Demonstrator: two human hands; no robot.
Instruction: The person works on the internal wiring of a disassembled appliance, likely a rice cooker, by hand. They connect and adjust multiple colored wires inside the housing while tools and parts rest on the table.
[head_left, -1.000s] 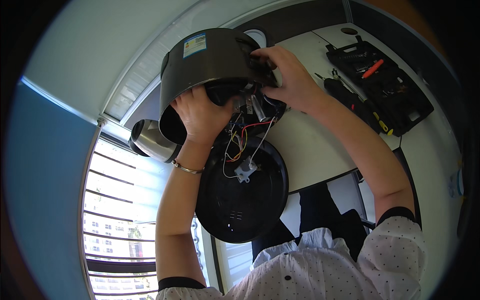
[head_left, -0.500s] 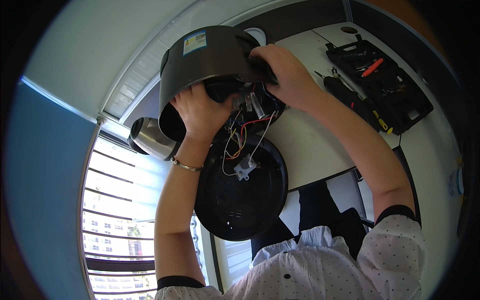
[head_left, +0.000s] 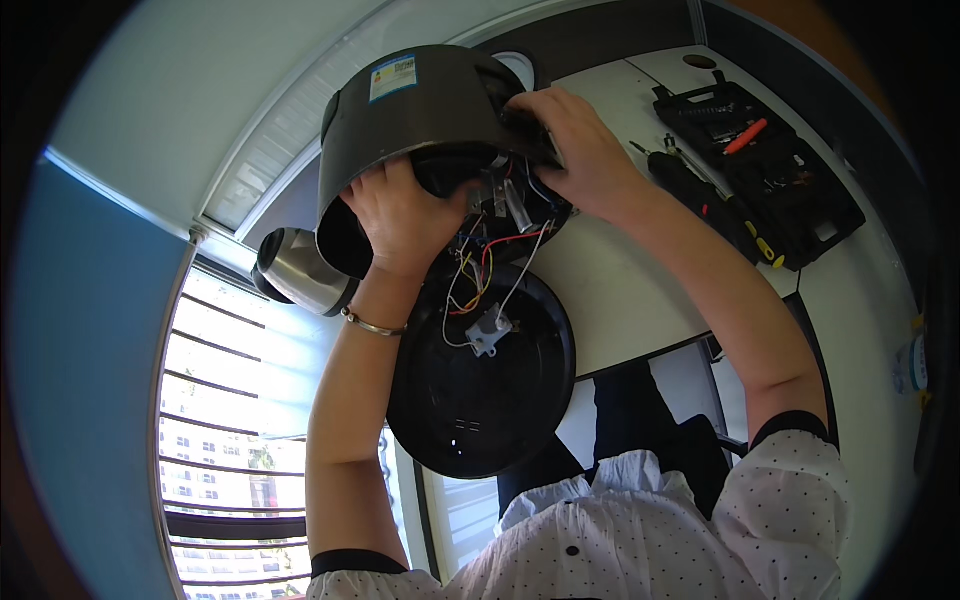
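A dark, round appliance housing (head_left: 440, 118), resembling a rice cooker's shell, lies tipped with its open underside facing me. My left hand (head_left: 408, 215) reaches into that opening, its fingers bent up behind the lower rim and the tips hidden. At the right side, my right hand (head_left: 585, 150) grips the housing's edge, fingers over a recess and thumb below. Metal parts and red, yellow and white wires (head_left: 487, 270) show inside. Some wires run down to a small grey plate (head_left: 488, 332), which rests on the round black base cover (head_left: 480, 420).
A black tool case (head_left: 770, 160) with a red-handled tool (head_left: 745, 136) lies open on the white table (head_left: 630, 290). A black power screwdriver (head_left: 690, 185) is beside it. At left stands a steel kettle (head_left: 305, 270) near the window blinds (head_left: 230, 420). A plastic bottle (head_left: 910, 365) shows at far right.
The housing has tilted and shifted very slightly, with both hands keeping their hold. The wires and base cover have barely moved.
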